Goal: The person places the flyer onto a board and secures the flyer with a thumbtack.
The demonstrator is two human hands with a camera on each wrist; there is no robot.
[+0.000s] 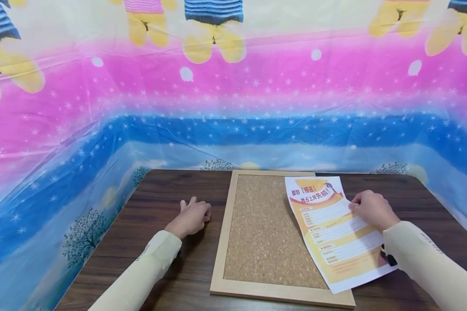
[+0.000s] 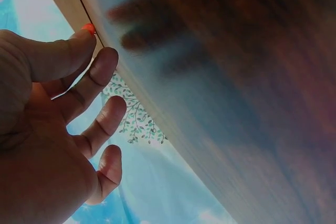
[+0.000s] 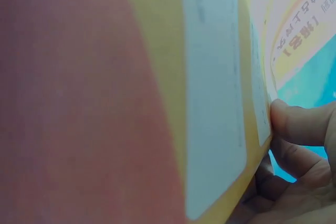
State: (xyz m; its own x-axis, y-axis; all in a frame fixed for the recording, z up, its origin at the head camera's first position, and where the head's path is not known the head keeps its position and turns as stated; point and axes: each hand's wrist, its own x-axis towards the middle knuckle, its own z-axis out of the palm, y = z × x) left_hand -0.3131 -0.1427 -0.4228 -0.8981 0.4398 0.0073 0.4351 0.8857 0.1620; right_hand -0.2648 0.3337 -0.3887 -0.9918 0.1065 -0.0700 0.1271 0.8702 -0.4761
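A cork board (image 1: 268,233) with a light wood frame lies on the table. Over its right part, a printed sheet of paper (image 1: 315,231) in yellow, orange and white is held slightly raised. My right hand (image 1: 375,208) pinches the sheet's right edge between thumb and fingers; the right wrist view shows the thumb (image 3: 299,124) on the paper. Left of the board, my left hand (image 1: 190,217) is over the table. Between its thumb and forefinger sits a small red thing (image 2: 88,28), seemingly a pushpin, mostly hidden by the fingertips.
Dark wood table (image 1: 113,263) extends on both sides of the board. A patterned cloth (image 1: 233,129) in pink and blue hangs behind and around the table. A black band (image 1: 389,255) shows at the right wrist.
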